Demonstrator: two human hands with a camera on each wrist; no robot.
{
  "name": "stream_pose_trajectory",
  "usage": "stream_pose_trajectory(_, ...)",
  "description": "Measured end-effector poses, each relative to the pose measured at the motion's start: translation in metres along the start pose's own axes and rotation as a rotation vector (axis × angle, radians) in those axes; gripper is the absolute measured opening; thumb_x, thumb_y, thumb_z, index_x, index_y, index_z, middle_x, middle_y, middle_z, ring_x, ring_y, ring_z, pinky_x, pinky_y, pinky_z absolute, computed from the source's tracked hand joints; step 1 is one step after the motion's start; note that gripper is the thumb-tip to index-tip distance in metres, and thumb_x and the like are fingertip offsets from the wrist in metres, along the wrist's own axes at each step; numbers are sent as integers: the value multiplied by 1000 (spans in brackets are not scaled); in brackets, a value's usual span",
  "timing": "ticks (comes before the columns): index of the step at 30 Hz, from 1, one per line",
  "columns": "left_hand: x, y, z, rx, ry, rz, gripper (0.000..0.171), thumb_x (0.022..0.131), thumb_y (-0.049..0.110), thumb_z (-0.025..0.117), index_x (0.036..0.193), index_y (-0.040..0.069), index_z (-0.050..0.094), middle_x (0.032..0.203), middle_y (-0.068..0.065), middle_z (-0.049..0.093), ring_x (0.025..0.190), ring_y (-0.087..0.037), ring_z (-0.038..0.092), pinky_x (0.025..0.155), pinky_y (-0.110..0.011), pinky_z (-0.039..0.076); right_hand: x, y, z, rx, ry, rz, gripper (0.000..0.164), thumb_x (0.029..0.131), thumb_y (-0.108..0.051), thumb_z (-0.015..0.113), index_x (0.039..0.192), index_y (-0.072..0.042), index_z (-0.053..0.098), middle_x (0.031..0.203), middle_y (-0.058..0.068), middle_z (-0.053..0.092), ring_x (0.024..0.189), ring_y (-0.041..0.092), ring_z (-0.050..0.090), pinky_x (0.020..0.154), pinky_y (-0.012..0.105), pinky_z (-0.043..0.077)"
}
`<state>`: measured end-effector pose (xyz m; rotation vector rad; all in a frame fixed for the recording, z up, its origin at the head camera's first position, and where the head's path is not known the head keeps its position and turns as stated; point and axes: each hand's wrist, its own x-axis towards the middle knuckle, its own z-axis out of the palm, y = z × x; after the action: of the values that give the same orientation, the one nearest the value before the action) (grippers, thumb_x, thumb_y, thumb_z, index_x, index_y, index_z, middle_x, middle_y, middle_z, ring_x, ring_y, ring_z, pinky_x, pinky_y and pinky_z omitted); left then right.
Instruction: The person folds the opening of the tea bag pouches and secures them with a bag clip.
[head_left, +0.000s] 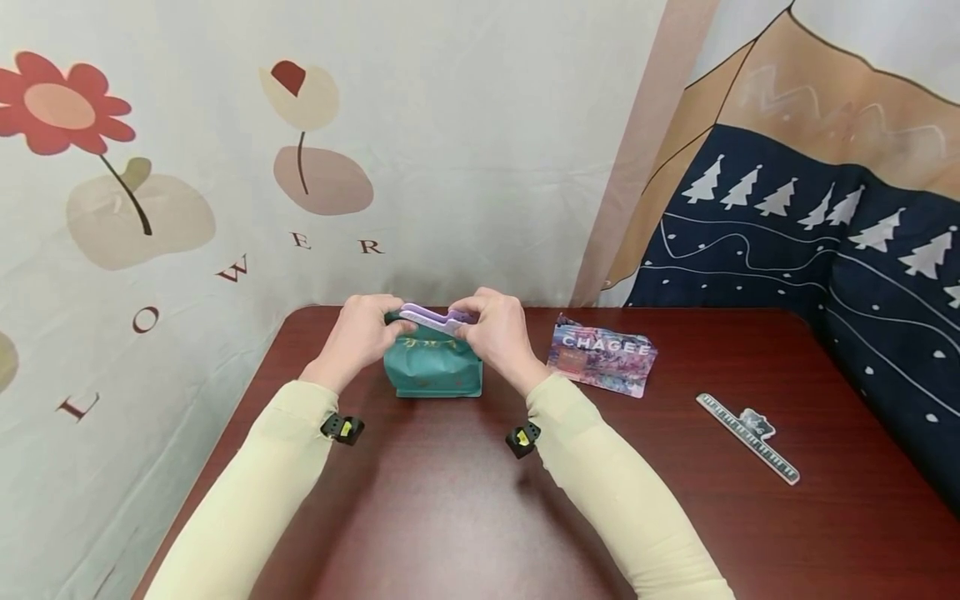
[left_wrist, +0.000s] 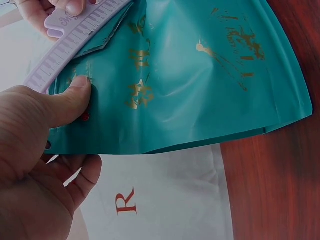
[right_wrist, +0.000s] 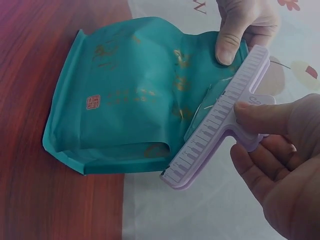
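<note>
A teal pouch with gold lettering (head_left: 435, 367) stands on the table, its top pulled together. My left hand (head_left: 358, 333) pinches one top corner of it, thumb in front and fingers behind, as the left wrist view shows. A long lilac bag clip (right_wrist: 220, 120) with piano-key markings lies slantwise over the pouch's top edge. My right hand (head_left: 498, 329) pinches the clip's handle between thumb and fingers. Part of the pouch's folded top shows beside the clip in the right wrist view. How far the clip's jaws stand apart is hard to tell.
To the right of the pouch lies a pink and blue CHAGEE pouch (head_left: 602, 358). Farther right, a second long clip with dark key markings (head_left: 748, 437) rests on the brown table (head_left: 435, 517). A printed cloth (head_left: 480, 150) hangs behind the table's back edge.
</note>
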<state>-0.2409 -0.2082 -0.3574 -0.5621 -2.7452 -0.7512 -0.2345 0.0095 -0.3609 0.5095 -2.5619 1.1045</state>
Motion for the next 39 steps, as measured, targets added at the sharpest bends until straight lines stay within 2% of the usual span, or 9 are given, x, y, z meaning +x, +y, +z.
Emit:
stream_pose_trajectory(7,1,1,2,-7,-3,-20,7,89,12,82,92,9,77,88,-6,73,66,-21,50,58,-33,37,0,0,-3,2,-2,22,19,80,-6,88,97,-13,84,84,1,69,79,19,66,69,32,53)
stream_pose_trajectory(14,1,3,4,-3,-12,-25,11,91,13,80,101,10,78,103,-8,76,72,-23,54,63,-35,40,0,3,-6,-3,-17,14,19,81,-7,87,98,-13,84,86,1,68,80,19,65,69,31,53)
stream_pose_trajectory(21,1,4,5,-13,-17,-17,14,93,13,79,105,9,77,105,-10,75,72,-24,54,63,-36,42,-2,5,-9,27,-31,-4,20,82,-5,85,101,-12,82,88,3,68,80,20,64,70,30,51)
stream_pose_trajectory(31,-4,3,5,-9,20,17,7,91,10,79,93,8,72,87,-7,68,70,-24,52,63,-36,40,-3,6,-10,90,-108,2,22,86,-4,82,107,-11,80,97,5,71,84,20,61,73,29,51)
stream_pose_trajectory(39,-10,4,2,-9,43,4,14,89,5,77,103,5,74,99,-12,73,81,-29,60,72,-43,48,-6,7,-8,85,-142,0,23,89,-8,81,112,-11,79,103,6,73,83,20,59,71,26,47)
